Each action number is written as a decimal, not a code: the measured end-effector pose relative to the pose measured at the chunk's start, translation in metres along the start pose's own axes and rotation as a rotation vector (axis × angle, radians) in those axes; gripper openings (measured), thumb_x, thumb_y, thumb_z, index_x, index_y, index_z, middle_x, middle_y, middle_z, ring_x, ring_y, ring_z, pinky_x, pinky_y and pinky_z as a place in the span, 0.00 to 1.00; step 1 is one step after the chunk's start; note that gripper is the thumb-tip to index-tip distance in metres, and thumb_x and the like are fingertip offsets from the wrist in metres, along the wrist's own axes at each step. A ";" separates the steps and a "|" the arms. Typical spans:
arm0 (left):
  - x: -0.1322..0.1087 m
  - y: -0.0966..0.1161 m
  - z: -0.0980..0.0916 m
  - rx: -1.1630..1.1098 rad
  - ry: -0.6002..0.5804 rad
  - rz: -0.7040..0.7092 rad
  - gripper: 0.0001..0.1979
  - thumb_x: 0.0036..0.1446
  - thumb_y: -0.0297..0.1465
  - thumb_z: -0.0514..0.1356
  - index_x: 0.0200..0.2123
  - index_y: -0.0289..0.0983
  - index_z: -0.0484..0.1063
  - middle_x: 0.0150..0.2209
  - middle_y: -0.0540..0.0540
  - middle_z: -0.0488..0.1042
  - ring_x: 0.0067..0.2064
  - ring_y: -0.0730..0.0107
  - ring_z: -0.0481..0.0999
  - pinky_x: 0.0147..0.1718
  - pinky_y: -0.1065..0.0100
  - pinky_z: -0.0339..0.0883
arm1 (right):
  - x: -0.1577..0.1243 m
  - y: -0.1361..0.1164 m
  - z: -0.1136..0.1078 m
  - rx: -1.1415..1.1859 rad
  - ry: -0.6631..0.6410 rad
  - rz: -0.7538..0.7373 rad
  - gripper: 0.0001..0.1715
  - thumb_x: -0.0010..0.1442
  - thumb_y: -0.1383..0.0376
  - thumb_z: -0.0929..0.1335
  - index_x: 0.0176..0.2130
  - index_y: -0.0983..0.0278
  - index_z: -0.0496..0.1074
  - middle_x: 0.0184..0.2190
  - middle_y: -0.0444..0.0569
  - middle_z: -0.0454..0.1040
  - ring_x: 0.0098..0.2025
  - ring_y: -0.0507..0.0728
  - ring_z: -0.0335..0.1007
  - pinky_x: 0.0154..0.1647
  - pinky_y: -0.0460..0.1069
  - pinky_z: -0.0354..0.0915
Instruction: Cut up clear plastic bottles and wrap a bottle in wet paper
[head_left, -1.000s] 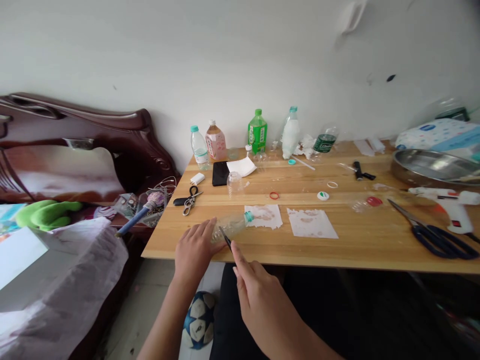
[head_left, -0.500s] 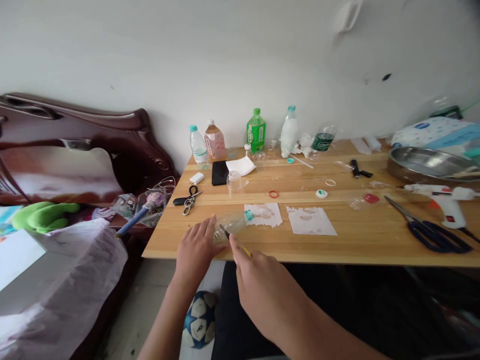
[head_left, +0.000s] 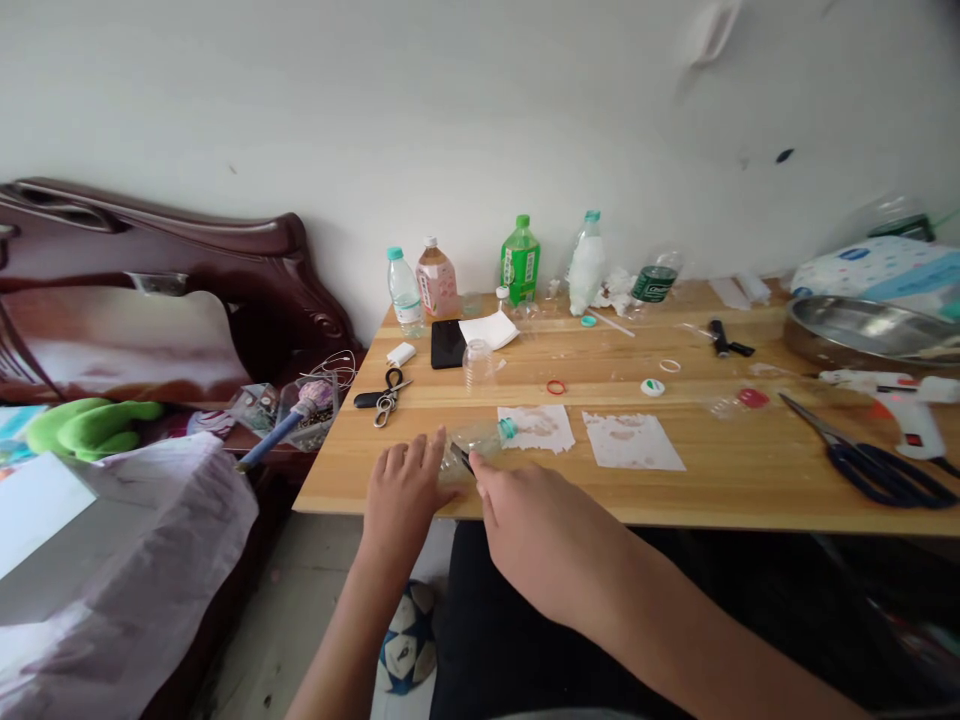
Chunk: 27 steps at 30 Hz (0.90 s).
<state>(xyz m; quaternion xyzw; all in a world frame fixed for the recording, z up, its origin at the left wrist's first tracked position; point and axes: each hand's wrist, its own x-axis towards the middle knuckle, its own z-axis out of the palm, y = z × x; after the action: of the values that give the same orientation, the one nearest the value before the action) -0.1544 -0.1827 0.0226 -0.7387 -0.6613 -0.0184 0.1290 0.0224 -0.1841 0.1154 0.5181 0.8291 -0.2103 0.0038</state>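
Note:
A clear plastic bottle (head_left: 474, 440) with a teal neck lies on its side at the table's front edge. My left hand (head_left: 405, 485) is closed round its base end and presses it against the wood. In my right hand (head_left: 525, 510) is a utility knife (head_left: 463, 457), its dark blade against the bottle's side close to my left fingers. Most of the knife's handle is hidden in my fist. Just beyond the bottle's neck lies a stained piece of paper (head_left: 544, 428), and a second torn piece (head_left: 630, 441) lies to its right.
Along the wall stand several bottles, among them a green one (head_left: 520, 262). Scissors (head_left: 862, 455), a glue gun (head_left: 900, 400) and a metal basin (head_left: 802, 335) occupy the right side. A phone (head_left: 448, 345) and keys (head_left: 386, 402) lie to the left. A football (head_left: 407, 640) sits on the floor.
The knife has tipped a little in my right hand, and its yellow part no longer shows. My left hand still holds the bottle. The whole view has shifted slightly.

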 end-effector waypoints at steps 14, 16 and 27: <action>-0.007 0.006 0.003 0.037 -0.025 -0.026 0.27 0.64 0.34 0.57 0.65 0.37 0.62 0.52 0.40 0.76 0.47 0.51 0.75 0.44 0.55 0.68 | -0.008 -0.012 0.030 -0.101 0.074 -0.069 0.37 0.57 0.72 0.64 0.65 0.70 0.63 0.28 0.56 0.79 0.30 0.60 0.78 0.29 0.49 0.67; -0.009 0.007 0.004 0.047 -0.009 -0.017 0.28 0.63 0.35 0.59 0.65 0.37 0.61 0.53 0.39 0.75 0.48 0.51 0.74 0.45 0.55 0.68 | -0.006 -0.012 0.033 -0.138 0.038 -0.076 0.36 0.56 0.73 0.64 0.64 0.71 0.64 0.30 0.57 0.79 0.30 0.60 0.78 0.29 0.48 0.68; 0.005 -0.006 -0.005 -0.016 -0.105 0.008 0.36 0.59 0.43 0.63 0.66 0.36 0.58 0.47 0.38 0.76 0.46 0.50 0.76 0.41 0.58 0.69 | -0.028 0.015 0.110 -0.279 0.141 -0.033 0.40 0.64 0.75 0.62 0.71 0.64 0.51 0.31 0.53 0.75 0.24 0.57 0.76 0.22 0.47 0.68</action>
<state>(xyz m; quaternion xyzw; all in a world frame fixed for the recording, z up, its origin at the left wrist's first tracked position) -0.1592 -0.1779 0.0294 -0.7423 -0.6640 0.0156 0.0881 0.0249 -0.2411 0.0161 0.5126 0.8567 -0.0562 0.0138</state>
